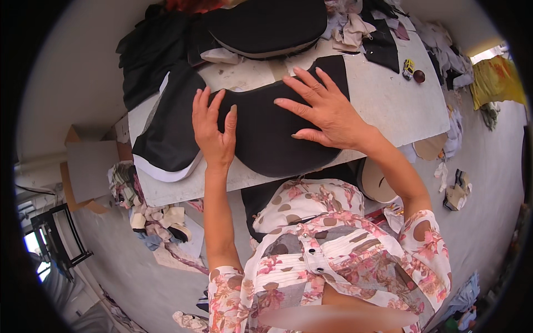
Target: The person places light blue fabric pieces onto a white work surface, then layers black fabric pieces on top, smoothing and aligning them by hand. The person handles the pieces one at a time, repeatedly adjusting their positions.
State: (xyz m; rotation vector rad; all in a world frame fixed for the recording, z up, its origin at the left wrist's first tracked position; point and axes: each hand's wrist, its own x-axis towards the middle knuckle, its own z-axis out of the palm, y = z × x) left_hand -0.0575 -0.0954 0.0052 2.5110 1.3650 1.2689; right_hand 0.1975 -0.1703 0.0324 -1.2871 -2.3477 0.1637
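A curved black fabric panel [261, 130] lies flat on the white table in front of me. My left hand [215, 130] rests at its left part, fingers stretched out and the thumb apart. On the panel's right part my right hand [325, 108] is spread, palm down, with nothing in its grip. Left of my left hand lies another black piece over a white layer [176, 173], whose pale edge shows along the bottom and upper side. Beyond my hands sits a stack of black curved panels [269, 25] with a pale, frayed lower edge.
The white table [388, 105] carries dark cloth [152, 55] at the far left and fabric scraps [352, 33] at the far right. A small yellow toy car [408, 69] stands beside a dark round object [419, 76]. Cloth scraps [161, 225] and a cardboard box [91, 169] are at the left.
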